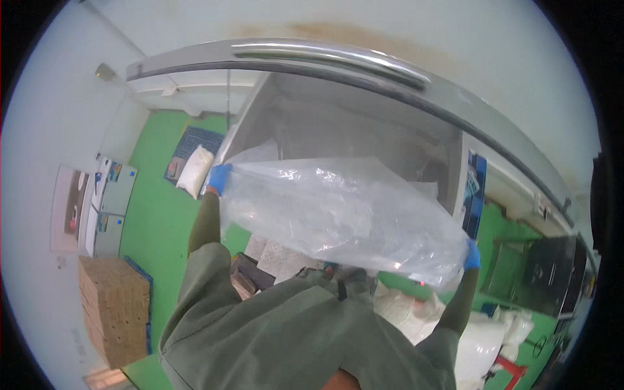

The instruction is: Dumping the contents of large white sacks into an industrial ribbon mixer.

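Note:
Both my hands, in blue gloves, hold a large sheet of clear plastic, perhaps a bag (pixel 338 211), stretched between them. My left hand (pixel 220 179) is closed on its upper left corner. Lower down, my right hand (pixel 471 254) grips its right end. The plastic spans the front of a grey metal chest (pixel 351 110) with a raised lid (pixel 455 97), and covers much of its opening. Mist or a hazy look inside the chest blurs what lies there. The fingertips of both hands are partly hidden by the plastic.
A white sack (pixel 195 170) lies on a blue pallet (pixel 203 140) on the green floor at left. Stacked brown cartons (pixel 114 305) stand at lower left. White sacks (pixel 478 344) and a red frame (pixel 510 372) are at lower right, with a dark cabinet (pixel 549 273) beyond.

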Demonstrator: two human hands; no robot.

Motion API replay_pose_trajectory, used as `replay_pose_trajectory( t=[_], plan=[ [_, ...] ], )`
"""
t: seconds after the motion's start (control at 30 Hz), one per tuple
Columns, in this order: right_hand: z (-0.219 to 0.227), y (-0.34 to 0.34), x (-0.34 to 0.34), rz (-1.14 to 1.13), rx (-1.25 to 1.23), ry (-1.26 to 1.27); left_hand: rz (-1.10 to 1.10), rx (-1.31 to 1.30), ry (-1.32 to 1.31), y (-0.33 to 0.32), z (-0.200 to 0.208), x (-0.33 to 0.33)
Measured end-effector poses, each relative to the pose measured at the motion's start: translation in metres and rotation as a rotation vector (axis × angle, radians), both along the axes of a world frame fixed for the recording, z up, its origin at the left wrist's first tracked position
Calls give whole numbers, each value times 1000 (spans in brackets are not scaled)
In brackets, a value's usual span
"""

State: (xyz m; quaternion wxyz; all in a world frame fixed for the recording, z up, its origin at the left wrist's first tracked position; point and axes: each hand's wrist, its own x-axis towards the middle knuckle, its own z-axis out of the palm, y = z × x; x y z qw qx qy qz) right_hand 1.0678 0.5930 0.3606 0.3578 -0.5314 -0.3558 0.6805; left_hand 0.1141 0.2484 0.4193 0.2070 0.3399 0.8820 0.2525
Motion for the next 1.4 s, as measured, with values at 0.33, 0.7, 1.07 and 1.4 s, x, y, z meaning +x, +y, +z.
replay_pose_trajectory(
  t=[0.33,0.7,1.07,1.4],
  plan=[
    [190,-16,-116,-94,158,463,382,1071,-290,49,177,80],
    [133,20,-138,277,438,-452,268,820,98,9,111,-8],
    [52,-79,-450,181,-250,198,756,129,841,27,211,-174],
    [-134,-125,-646,614,400,-463,-32,-344,260,76,-44,171]
  ],
)
